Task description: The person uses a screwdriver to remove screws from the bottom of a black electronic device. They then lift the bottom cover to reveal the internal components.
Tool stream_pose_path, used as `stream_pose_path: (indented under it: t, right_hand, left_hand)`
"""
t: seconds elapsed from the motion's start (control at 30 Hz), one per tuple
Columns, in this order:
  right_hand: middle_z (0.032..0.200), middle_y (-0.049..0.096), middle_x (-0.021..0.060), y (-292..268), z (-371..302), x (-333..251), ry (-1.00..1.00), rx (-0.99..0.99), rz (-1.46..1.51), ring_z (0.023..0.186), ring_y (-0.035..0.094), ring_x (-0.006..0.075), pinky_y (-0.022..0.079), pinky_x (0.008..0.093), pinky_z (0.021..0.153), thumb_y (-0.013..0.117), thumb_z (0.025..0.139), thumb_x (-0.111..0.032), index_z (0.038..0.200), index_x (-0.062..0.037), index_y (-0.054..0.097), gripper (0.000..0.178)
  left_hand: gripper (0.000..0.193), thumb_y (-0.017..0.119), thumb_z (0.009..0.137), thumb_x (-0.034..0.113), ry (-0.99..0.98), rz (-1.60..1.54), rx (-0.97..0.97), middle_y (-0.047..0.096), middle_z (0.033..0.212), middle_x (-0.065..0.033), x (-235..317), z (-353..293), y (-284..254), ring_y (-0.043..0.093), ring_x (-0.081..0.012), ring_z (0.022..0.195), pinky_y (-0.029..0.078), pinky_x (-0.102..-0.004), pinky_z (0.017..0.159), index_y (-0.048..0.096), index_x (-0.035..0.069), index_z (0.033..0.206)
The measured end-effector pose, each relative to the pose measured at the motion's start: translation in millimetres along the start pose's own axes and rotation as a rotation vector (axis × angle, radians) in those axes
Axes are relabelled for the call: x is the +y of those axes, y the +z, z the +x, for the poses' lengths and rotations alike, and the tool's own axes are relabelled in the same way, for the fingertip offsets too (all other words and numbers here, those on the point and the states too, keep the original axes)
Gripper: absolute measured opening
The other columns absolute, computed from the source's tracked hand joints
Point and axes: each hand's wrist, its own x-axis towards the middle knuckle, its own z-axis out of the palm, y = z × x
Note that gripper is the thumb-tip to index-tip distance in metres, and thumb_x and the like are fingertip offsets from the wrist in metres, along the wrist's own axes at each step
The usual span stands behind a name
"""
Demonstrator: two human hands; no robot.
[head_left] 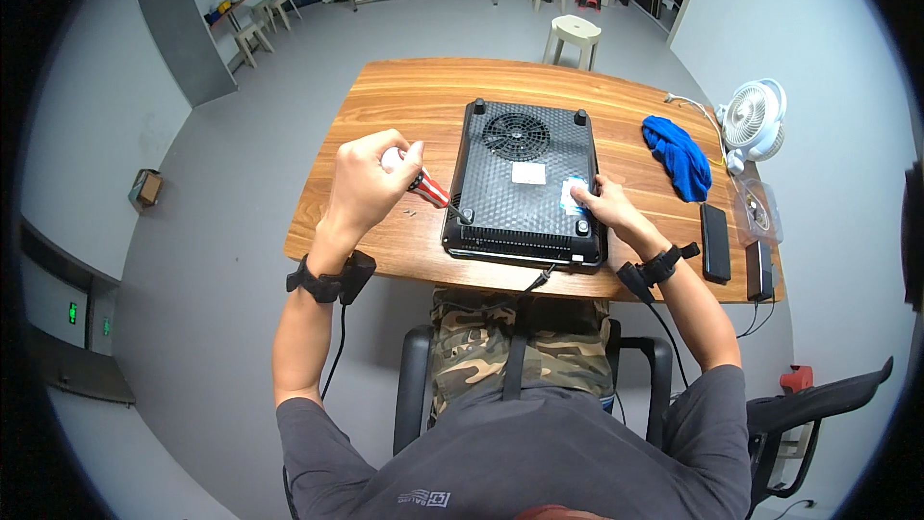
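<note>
An induction cooker [510, 207] lies upside down on the wooden table, its black underside with a round fan grille [517, 137] and corner feet facing up. My left hand [361, 181] is closed around a screwdriver [433, 190] with a red-and-white striped handle. The screwdriver leans, its tip at the foot [467, 217] on the cooker's near left corner. My right hand [616, 207] grips the cooker's right edge, thumb on top beside a blue-and-white label; the other fingers are partly hidden. A few small screws [410, 213] lie on the table left of the cooker.
On the table's right side are a blue cloth [678, 156], a white fan [753, 120], a black oblong case [714, 243], a clear plastic box [760, 212] and a dark device [759, 270] with cables. A power cord [539, 279] hangs at the near edge. Stools [576, 34] stand beyond.
</note>
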Motion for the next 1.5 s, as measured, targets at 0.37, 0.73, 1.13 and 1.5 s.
stream_pose_path:
  t: [0.37,0.73,1.13,1.5]
  right_hand:
    - [0.130,0.064,0.0229,-9,-8,-6,-0.092,0.065,-0.395,0.117,0.064,0.0262,0.052,0.0366,0.099,0.075,0.095,-0.036,0.137,0.0075,0.058,0.062]
    - [0.117,0.052,0.0192,4,-68,-142,-0.799,-0.148,-0.296,0.101,0.061,0.0320,0.053,0.0423,0.090,0.078,0.092,-0.045,0.140,-0.0038,0.059,0.066]
    - [0.084,0.065,0.0093,53,-66,-193,-0.908,-0.042,-0.068,0.072,0.064,0.0178,0.053,0.0342,0.067,0.081,0.090,-0.021,0.102,-0.0002,0.061,0.031]
    - [0.078,0.076,0.0085,67,-64,-189,-0.687,-0.289,0.346,0.062,0.070,0.0104,0.055,0.0251,0.051,0.074,0.098,-0.024,0.095,0.0004,0.063,0.027]
  left_hand:
    - [0.026,0.074,0.094,0.019,0.097,0.033,-0.031,0.067,0.064,-0.0099,8,18,18,0.064,-0.0150,0.057,0.048,-0.0292,0.054,0.070,-0.002,0.080]
    - [0.024,0.078,0.090,0.022,0.120,-0.014,-0.151,0.070,0.071,-0.0135,39,31,46,0.070,-0.0216,0.064,0.054,-0.0328,0.061,0.072,0.000,0.083]
    - [0.027,0.072,0.099,0.027,-0.059,-0.335,-0.058,0.068,0.076,-0.0052,23,7,30,0.059,-0.0081,0.068,0.050,-0.0270,0.063,0.071,0.001,0.108]
    - [0.013,0.080,0.084,0.012,-0.225,-0.001,-0.421,0.071,0.086,-0.0128,-69,-98,44,0.070,-0.0217,0.071,0.056,-0.0353,0.068,0.075,0.001,0.089]
